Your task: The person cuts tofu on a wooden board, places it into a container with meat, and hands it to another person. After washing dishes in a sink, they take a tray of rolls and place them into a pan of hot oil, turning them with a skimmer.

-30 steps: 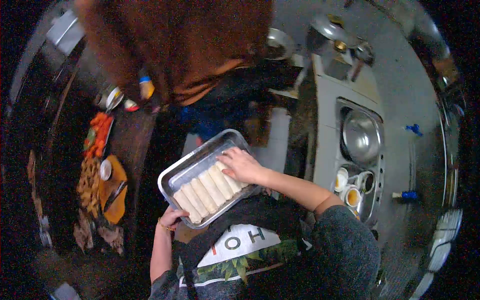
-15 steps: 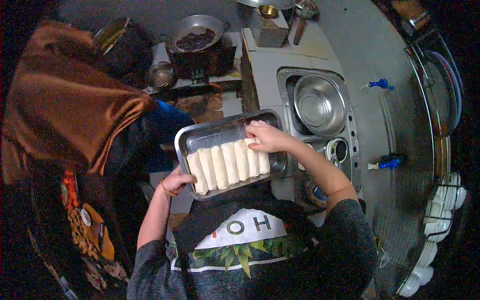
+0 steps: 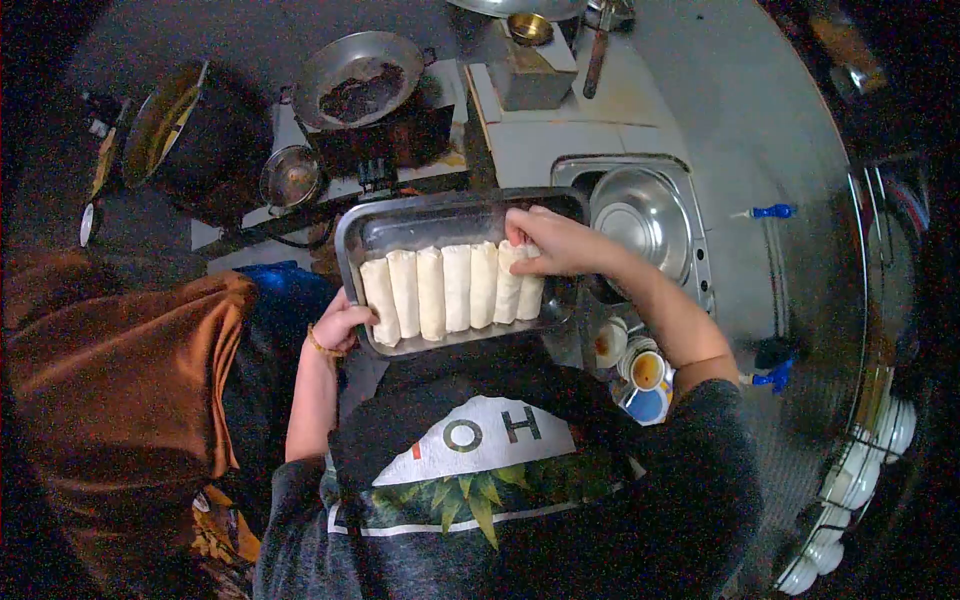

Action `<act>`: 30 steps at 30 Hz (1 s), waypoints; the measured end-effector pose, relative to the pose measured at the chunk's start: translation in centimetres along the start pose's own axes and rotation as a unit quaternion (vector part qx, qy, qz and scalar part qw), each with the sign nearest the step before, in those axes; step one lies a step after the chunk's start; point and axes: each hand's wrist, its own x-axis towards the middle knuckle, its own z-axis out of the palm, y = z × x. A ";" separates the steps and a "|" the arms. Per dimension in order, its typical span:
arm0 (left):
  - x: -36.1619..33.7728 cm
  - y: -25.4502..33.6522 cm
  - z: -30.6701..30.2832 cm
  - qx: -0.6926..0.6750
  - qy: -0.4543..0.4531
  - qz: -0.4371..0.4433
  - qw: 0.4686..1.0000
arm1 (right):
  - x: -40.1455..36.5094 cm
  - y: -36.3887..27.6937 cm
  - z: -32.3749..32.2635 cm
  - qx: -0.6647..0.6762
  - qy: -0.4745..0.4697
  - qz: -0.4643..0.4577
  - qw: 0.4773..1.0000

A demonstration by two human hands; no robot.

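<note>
A rectangular metal tray (image 3: 352, 240) is held up in front of my chest, tilted slightly. Several pale rolls (image 3: 457, 288) lie side by side in it, along the edge nearer to me. My left hand (image 3: 343, 326) grips the tray's lower left corner, thumb over the rim beside the leftmost roll. My right hand (image 3: 548, 242) reaches in over the right part of the tray, its fingers bent and closed on the upper end of a roll near the right end.
A sink with a metal basin (image 3: 640, 225) lies to the right; stacked dishes (image 3: 645, 372) are below it. A pan with dark food (image 3: 360, 82) sits on the stove ahead. A person in brown cloth (image 3: 130, 370) stands close on the left.
The view has shifted, and the tray with the rolls now appears higher and a little left. The person in brown appears lower. Both hands stay at the tray, my right fingers still at the rolls.
</note>
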 end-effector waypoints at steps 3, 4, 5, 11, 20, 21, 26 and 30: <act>0.3 -3.7 -1.0 -0.069 0.022 0.024 0.997 | 0.6 -0.8 0.8 0.025 0.026 0.010 0.999; -0.5 -6.6 -4.4 -0.103 0.029 0.053 0.993 | 2.8 -2.8 3.1 0.001 0.020 -0.004 1.000; -1.1 -7.1 -5.4 -0.107 0.033 0.060 0.992 | 3.5 -3.5 3.9 -0.007 0.012 -0.009 1.000; -0.9 -5.3 -4.8 -0.071 0.020 0.092 0.993 | 4.1 -2.9 5.3 -0.124 0.112 -0.097 0.981; -0.7 -3.9 -4.3 -0.130 0.053 -0.053 0.989 | 6.4 0.8 2.5 0.074 -0.058 -0.090 0.991; -0.6 -4.0 -4.5 -0.126 0.064 -0.062 0.988 | 7.0 1.5 3.0 0.054 -0.062 -0.122 0.989; -0.3 -3.4 -4.5 -0.106 0.083 -0.099 0.986 | 7.2 2.5 3.5 0.077 -0.065 -0.144 0.984; 1.4 -2.9 -2.4 -0.163 0.101 -0.091 0.977 | 6.9 3.7 0.9 0.173 -0.175 -0.085 0.965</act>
